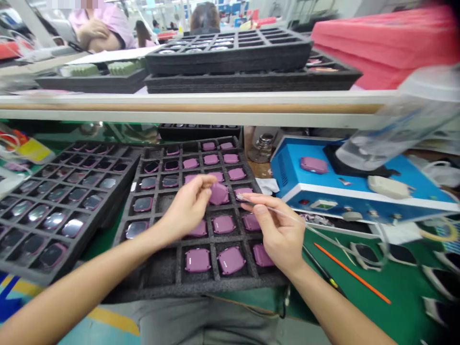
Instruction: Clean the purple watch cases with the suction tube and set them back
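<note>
My left hand (pixel 189 203) pinches a purple smartwatch case (pixel 219 194) between thumb and fingertips, above a black foam tray (pixel 194 289). Tilted, the case shows its plain purple side. To its right, my right hand (pixel 282 230) is closed around a thin clear tube (pixel 287 214), whose tip end is near the fingertips and partly hidden by them. A small pale piece (pixel 240 196) shows at those fingertips; I cannot tell whether it is held. More purple cases (pixel 232 260) lie in the tray's compartments, with several dark-screened ones on the left side.
A second foam tray (pixel 97 215) of watches stands left. At right is a blue control box (pixel 302 163) with a purple case and clear bottle (pixel 373 136) on top. An orange stick (pixel 352 273) and black pen (pixel 323 270) lie on the green mat. A shelf (pixel 201 115) crosses above.
</note>
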The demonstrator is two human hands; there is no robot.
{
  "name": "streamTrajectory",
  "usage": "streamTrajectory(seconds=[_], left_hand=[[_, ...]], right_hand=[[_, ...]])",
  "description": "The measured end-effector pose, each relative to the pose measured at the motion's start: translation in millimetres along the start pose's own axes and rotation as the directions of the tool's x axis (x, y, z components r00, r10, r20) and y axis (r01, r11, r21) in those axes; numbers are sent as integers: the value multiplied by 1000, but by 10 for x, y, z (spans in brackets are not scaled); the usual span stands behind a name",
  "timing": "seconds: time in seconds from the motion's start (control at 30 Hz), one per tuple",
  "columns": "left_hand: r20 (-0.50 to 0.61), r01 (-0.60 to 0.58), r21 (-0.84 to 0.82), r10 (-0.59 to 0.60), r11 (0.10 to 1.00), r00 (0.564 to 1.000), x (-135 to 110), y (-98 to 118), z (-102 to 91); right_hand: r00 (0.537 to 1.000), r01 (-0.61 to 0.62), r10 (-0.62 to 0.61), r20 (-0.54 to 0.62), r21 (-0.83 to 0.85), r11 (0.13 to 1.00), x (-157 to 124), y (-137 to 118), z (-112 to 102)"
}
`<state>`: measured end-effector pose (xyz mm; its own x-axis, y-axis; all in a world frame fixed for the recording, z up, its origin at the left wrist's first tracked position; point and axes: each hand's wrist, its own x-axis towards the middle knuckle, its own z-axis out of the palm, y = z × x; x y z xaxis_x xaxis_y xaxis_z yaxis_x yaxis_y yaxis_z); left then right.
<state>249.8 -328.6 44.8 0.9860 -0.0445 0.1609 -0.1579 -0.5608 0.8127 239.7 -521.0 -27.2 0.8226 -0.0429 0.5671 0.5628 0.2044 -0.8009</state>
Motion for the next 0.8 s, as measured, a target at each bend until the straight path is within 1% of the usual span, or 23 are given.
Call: streamTrajectory(seconds=[0.03,0.07,0.1,0.13,0.2,0.27,0.3,0.33,0.37,0.4,0.47,0.53,0.57,0.6,0.63,0.67,0.7,0.77,0.8], left_hand=[[-29,-35,136,39,990,999,151,-30,-100],[-56,-51,268,69,962,996,340,-70,-204],[-84,-48,403,89,914,993,560,-124,-301],[-90,-24,532,85,847,992,796,-193,-382],[-97,28,558,32,830,995,1262,-360,-475],[-68,79,568,-49,820,996,1623,-522,-487],[-52,87,578,-70,811,996,1739,-585,-480],[-36,79,591,-72,803,997,1805,-630,-477],[-28,62,608,-57,792,998,1818,-656,-484],[-27,38,627,-28,778,999,1780,-663,-505],[-40,-7,672,46,740,998,1565,-629,-590],[-45,-39,717,103,696,994,1213,-560,-712],[-28,-53,735,109,676,994,1014,-527,-775],[0,-68,750,103,657,995,818,-504,-833],[73,-92,775,56,625,996,637,-495,-882],[107,-77,808,-16,584,994,482,-499,-921],[120,-67,835,-62,547,991,361,-511,-949],[119,-49,861,-108,506,987,222,-528,-974],[106,-39,863,-105,504,989,193,-515,-972]], right_hand=[[1000,0,0,-4,1,1000,-5,-1,5],[1000,-3,3,0,3,1000,-7,-2,10],[1000,-7,7,6,4,1000,-7,-5,15],[1000,-10,10,7,6,1000,-6,-7,19],[1000,-21,21,1,11,1000,-6,-2,20],[999,-37,37,-2,8,999,-12,13,11],[999,-42,42,1,2,999,-16,22,3],[999,-46,46,8,-6,999,-21,30,-4],[999,-48,49,14,-13,999,-26,37,-12],[999,-49,50,17,-17,999,-31,42,-17],[998,-55,55,16,-12,998,-40,45,-23],[998,-62,62,10,-3,998,-44,39,-20],[998,-64,64,11,2,998,-44,32,-16],[998,-65,65,16,5,998,-42,24,-11],[998,-64,64,22,6,998,-40,14,-5],[998,-62,62,24,3,998,-38,4,0],[998,-59,59,22,-1,998,-36,-4,5],[999,-51,52,5,-12,999,-35,-15,10],[999,-48,48,-7,-11,999,-36,-17,12]])
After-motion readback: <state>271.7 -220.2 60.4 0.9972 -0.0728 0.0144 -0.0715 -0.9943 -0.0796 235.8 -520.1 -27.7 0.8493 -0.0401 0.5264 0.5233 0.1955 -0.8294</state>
